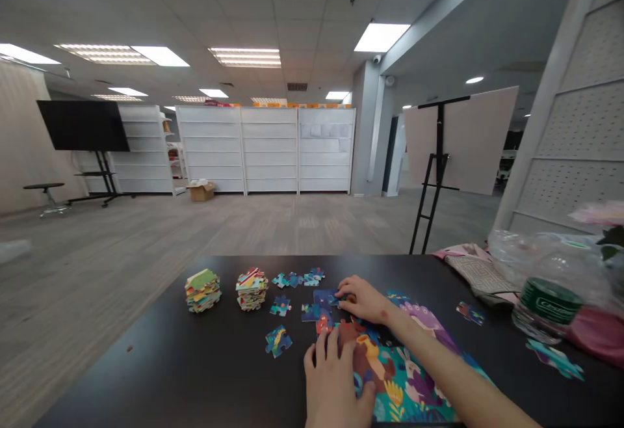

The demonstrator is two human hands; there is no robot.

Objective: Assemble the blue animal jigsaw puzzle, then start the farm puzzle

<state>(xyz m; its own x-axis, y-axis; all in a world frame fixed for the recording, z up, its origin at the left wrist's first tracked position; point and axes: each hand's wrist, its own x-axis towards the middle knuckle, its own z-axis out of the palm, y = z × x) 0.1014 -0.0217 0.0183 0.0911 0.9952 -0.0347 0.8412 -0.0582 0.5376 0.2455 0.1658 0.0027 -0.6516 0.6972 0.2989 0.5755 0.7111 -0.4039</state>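
A partly joined jigsaw puzzle (409,376) lies on the black table, showing a rabbit, a purple figure and teal ground. My left hand (334,379) rests flat over its left edge, fingers apart, touching the picture. At the upper left corner my right hand (363,299) is bent down with its fingers curled at a dark blue puzzle piece (324,296); the fingertips partly hide what they grip. Just left of the hands is another blue piece (310,313). Loose pieces lie farther left, among them a teal one (278,341) and a blue one (280,306).
Two stacks of puzzle pieces, one left (203,290) and one right (251,289), stand on the table's left half. More joined pieces (312,277) lie at the back. On the right are a stray piece (470,313), a teal strip (554,358) and a plastic bottle (548,304).
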